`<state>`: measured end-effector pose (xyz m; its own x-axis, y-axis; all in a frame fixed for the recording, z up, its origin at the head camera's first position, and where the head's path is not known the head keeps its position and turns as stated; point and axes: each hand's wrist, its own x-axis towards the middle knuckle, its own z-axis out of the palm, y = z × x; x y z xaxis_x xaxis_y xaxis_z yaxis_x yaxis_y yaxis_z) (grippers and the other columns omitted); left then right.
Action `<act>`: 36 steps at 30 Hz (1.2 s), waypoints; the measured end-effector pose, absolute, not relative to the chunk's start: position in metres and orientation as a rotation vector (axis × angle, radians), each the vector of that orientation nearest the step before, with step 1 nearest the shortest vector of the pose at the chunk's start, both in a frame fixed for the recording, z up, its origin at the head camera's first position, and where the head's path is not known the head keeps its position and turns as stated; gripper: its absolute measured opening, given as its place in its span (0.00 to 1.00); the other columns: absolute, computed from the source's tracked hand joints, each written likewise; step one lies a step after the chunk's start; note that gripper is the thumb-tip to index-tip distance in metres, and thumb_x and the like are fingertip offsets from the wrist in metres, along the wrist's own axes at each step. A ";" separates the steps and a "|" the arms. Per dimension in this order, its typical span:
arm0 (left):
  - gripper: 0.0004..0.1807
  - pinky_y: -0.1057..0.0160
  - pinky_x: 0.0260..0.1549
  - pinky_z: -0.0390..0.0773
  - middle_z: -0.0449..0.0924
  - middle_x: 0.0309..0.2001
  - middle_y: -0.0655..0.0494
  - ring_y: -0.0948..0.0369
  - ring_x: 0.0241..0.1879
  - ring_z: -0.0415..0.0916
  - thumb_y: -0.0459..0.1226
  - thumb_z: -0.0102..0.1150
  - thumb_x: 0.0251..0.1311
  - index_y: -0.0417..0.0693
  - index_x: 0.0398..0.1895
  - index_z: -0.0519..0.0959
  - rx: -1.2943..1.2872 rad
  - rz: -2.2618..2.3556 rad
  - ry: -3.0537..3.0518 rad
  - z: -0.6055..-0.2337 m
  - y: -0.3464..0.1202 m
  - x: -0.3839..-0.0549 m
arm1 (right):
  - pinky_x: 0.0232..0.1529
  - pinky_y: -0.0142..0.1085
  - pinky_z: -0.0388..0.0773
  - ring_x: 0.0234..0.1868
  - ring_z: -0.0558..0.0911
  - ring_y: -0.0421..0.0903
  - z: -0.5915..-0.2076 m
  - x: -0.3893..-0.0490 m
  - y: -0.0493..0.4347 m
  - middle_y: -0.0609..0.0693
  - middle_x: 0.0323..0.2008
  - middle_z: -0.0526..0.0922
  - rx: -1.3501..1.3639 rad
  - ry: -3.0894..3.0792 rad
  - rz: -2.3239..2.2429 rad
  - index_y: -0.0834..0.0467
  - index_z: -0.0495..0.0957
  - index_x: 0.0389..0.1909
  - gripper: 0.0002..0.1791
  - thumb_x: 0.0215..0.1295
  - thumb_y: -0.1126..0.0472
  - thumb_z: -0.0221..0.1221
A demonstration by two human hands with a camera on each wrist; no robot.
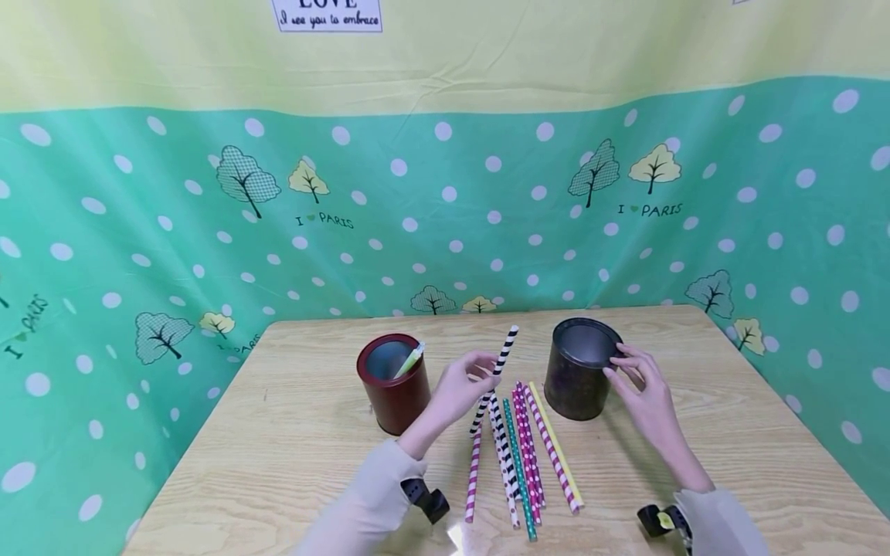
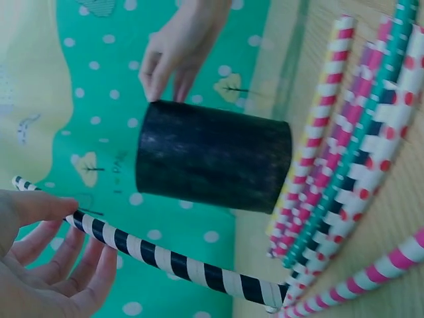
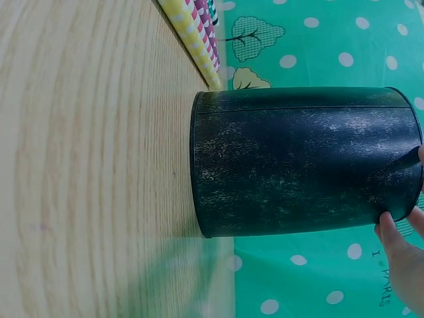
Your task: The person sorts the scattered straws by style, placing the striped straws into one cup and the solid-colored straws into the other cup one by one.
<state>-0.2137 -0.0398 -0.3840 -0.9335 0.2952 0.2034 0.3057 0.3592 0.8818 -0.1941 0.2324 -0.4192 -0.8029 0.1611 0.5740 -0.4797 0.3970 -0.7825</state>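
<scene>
My left hand (image 1: 459,386) pinches a black-and-white striped paper straw (image 1: 507,347) between thumb and fingers. The straw stands at a slant, its lower end close to the other straws; the left wrist view shows its stripes along most of its length. At the right, my right hand (image 1: 650,401) holds the rim of an upright black can (image 1: 577,390) with thumb and fingertips. Scuffs cover the can's dark side (image 3: 305,165) in the right wrist view. In the head view the visible part of its inside shows only bare wall.
Several patterned straws lie between the cans, among them a teal dotted straw (image 1: 518,463), a yellow straw (image 1: 556,440) and a pink striped straw (image 1: 473,479). A dark red can (image 1: 396,398) stands at the left with a light green item (image 1: 410,361) inside. Behind the table hangs a dotted curtain (image 1: 445,208).
</scene>
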 end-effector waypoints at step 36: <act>0.12 0.62 0.43 0.75 0.75 0.40 0.38 0.61 0.38 0.75 0.23 0.57 0.49 0.29 0.39 0.73 -0.771 -2.190 -1.869 -0.322 0.011 -0.221 | 0.50 0.20 0.65 0.52 0.66 0.30 -0.408 -0.186 0.226 0.62 0.51 0.68 0.238 -2.127 1.395 0.72 0.72 0.37 0.09 0.54 0.74 0.56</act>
<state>-0.2212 0.0112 -0.3215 -0.8541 0.2040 0.4784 0.4404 -0.2056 0.8739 -0.1859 0.2263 -0.4082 -0.8168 0.1603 0.5542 -0.4446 0.4373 -0.7817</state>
